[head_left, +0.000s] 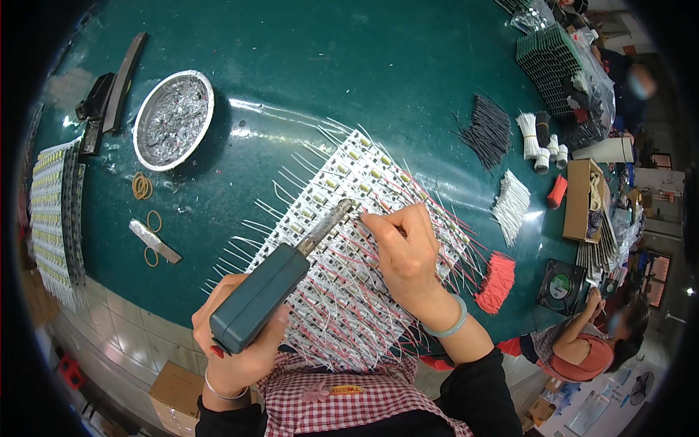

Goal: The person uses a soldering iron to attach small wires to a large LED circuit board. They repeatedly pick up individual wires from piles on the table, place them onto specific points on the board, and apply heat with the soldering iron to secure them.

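Observation:
A large panel of small white circuit boards (336, 179) lies slanted on the table in front of me, with thin white and red wires sticking out along its sides and over its near part. My left hand (237, 364) is wrapped round a dark green soldering gun (260, 297). Its worn metal tip rests at or just above the boards, near the panel's middle. Close beside that tip, my right hand (408, 251) has its thumb and forefinger pinched together over the panel. A thin wire seems to be between them, though the fingertips largely hide it.
Bundles of black wires (486, 131), white wires (512, 207) and red wires (496, 282) lie to the right. Leftward are a bowl of metal scraps (207, 109), rubber bands (142, 186) and stacked panels (52, 218). A cardboard box (579, 200) and a co-worker (582, 346) are at far right.

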